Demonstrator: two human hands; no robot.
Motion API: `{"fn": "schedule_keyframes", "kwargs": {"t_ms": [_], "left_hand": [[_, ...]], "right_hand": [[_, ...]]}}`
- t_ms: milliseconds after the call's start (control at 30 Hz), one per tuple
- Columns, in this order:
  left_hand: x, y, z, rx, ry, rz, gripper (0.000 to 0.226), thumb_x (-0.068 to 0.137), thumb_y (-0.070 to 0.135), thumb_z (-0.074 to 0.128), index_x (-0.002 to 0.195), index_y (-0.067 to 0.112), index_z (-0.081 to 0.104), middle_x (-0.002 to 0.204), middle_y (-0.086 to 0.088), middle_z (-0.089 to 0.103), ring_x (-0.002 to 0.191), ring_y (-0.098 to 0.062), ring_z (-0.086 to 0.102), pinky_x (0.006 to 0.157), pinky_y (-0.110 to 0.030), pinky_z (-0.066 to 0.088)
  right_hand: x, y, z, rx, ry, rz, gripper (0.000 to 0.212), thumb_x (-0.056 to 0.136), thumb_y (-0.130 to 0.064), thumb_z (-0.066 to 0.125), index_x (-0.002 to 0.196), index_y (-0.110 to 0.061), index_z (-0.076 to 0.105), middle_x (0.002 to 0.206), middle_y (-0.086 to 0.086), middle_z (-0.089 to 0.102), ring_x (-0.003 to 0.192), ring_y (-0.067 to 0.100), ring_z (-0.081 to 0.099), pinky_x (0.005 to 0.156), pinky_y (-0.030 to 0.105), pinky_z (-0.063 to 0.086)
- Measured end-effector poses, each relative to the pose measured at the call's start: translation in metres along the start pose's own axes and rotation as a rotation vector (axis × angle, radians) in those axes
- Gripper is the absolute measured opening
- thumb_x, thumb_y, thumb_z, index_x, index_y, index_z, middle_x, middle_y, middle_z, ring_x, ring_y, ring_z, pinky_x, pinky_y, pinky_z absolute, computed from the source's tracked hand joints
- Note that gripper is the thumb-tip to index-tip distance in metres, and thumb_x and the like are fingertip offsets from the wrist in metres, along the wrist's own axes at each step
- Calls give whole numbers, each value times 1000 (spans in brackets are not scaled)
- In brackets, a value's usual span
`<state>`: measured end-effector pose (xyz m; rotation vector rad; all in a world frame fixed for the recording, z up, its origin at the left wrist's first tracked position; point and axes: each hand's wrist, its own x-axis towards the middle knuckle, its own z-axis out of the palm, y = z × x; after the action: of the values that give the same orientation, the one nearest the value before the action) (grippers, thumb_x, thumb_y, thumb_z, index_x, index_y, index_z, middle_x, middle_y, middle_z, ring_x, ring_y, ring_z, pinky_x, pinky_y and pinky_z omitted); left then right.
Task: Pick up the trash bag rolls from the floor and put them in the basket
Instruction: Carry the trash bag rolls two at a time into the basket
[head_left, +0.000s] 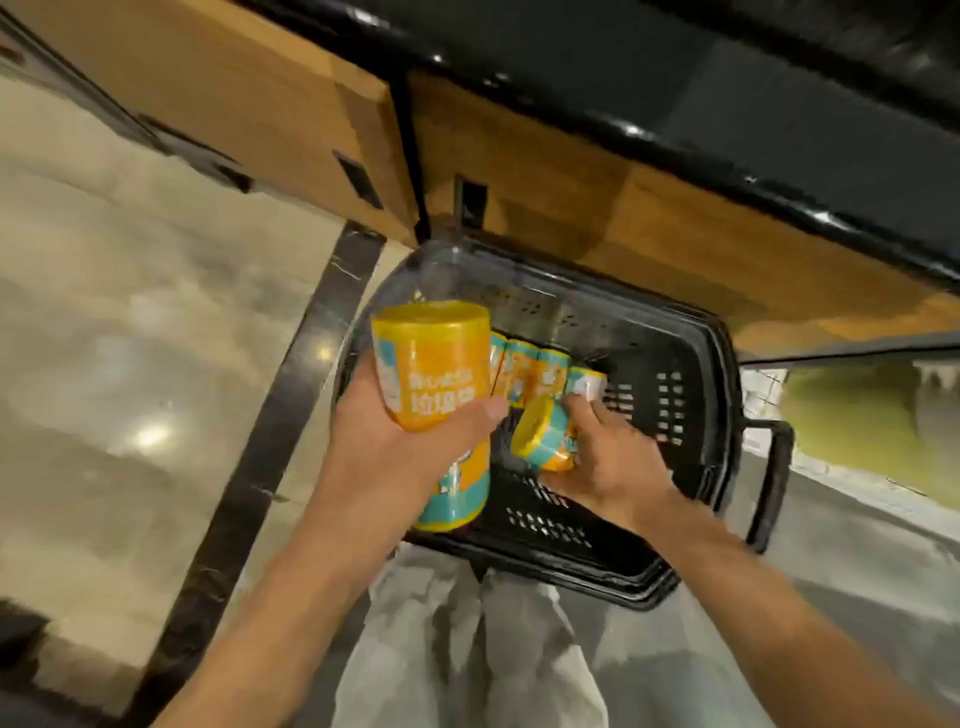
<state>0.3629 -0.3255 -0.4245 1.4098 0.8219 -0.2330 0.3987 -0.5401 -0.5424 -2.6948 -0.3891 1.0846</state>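
Note:
A black plastic basket (675, 395) stands on the floor in front of me. My left hand (395, 441) grips a large orange and teal trash bag roll (431, 374) over the basket's left rim, and a second roll (460, 493) shows below that hand. My right hand (608, 457) reaches inside the basket and holds a smaller orange and teal roll (540, 436). A row of several more rolls (545, 369) lies on the basket's bottom just beyond my fingers.
A wooden shelf base (519, 156) with a black top edge runs behind the basket. A dark stripe (270, 426) crosses the glossy beige floor on the left. The basket's handle (774, 483) hangs down on the right. My light trousers (467, 649) fill the bottom centre.

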Motion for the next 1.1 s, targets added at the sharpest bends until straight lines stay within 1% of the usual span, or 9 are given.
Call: {"fn": "schedule_keyframes", "kwargs": {"t_ms": [100, 233, 400, 500, 600, 700, 900, 967, 1100], "left_hand": [[49, -60, 2, 64, 44, -54, 49, 68, 20, 87, 111, 22, 64, 90, 9, 77, 80, -5, 74, 64, -20, 56], [118, -133, 8, 237, 10, -81, 54, 68, 32, 89, 113, 28, 61, 96, 12, 75, 87, -3, 72, 74, -25, 55], [189, -197, 25, 456, -9, -112, 51, 71, 39, 87, 108, 30, 53, 87, 19, 58, 76, 9, 53, 60, -12, 40], [217, -222, 28, 522, 5, -125, 58, 73, 42, 85, 117, 25, 52, 96, 16, 58, 89, -5, 58, 69, -21, 43], [241, -239, 28, 618, 37, -129, 68, 72, 44, 85, 127, 20, 52, 115, 3, 63, 110, -19, 58, 81, -25, 41], [267, -252, 31, 710, 70, -163, 81, 73, 46, 84, 136, 16, 44, 130, -8, 57, 124, -27, 51, 87, -27, 39], [305, -272, 48, 854, 138, -188, 112, 75, 52, 81, 157, 12, 16, 145, -19, 44, 137, -36, 40, 107, -42, 40], [312, -276, 56, 910, 143, -169, 110, 77, 52, 80, 156, 10, 17, 141, -19, 47, 132, -38, 46, 105, -47, 44], [320, -282, 65, 976, 199, -98, 89, 79, 52, 80, 142, 5, 37, 136, -16, 48, 129, -35, 50, 100, -47, 47]], "right_hand": [[60, 18, 66, -94, -71, -27, 79, 80, -49, 75, 143, -25, 34, 137, 3, 51, 127, 31, 53, 101, 41, 45], [125, 43, 152, -221, -130, -62, 79, 83, -52, 71, 145, -23, 31, 142, 5, 47, 132, 32, 48, 105, 43, 44], [176, 69, 234, -324, -228, -61, 78, 91, -39, 67, 152, -17, 22, 146, 11, 39, 140, 36, 38, 111, 47, 38], [191, 78, 265, -406, -245, -71, 90, 89, -46, 68, 155, -15, 16, 146, 13, 38, 137, 37, 41, 108, 47, 39], [196, 84, 281, -439, -170, -107, 84, 92, -48, 63, 155, -15, 19, 143, 12, 42, 131, 35, 45, 107, 44, 38], [198, 88, 288, -441, -69, -144, 80, 92, -38, 64, 156, -13, 23, 138, 14, 47, 123, 35, 48, 104, 45, 39], [205, 87, 288, -439, -82, -139, 93, 87, -18, 70, 159, -14, 12, 145, 12, 37, 132, 34, 40, 110, 41, 33], [206, 88, 294, -432, -72, -124, 98, 80, -17, 79, 157, -14, 18, 140, 12, 40, 127, 33, 46, 107, 41, 38], [209, 92, 300, -446, -35, -85, 99, 53, -36, 98, 138, -11, 54, 108, 13, 61, 93, 30, 62, 80, 41, 53]]}}
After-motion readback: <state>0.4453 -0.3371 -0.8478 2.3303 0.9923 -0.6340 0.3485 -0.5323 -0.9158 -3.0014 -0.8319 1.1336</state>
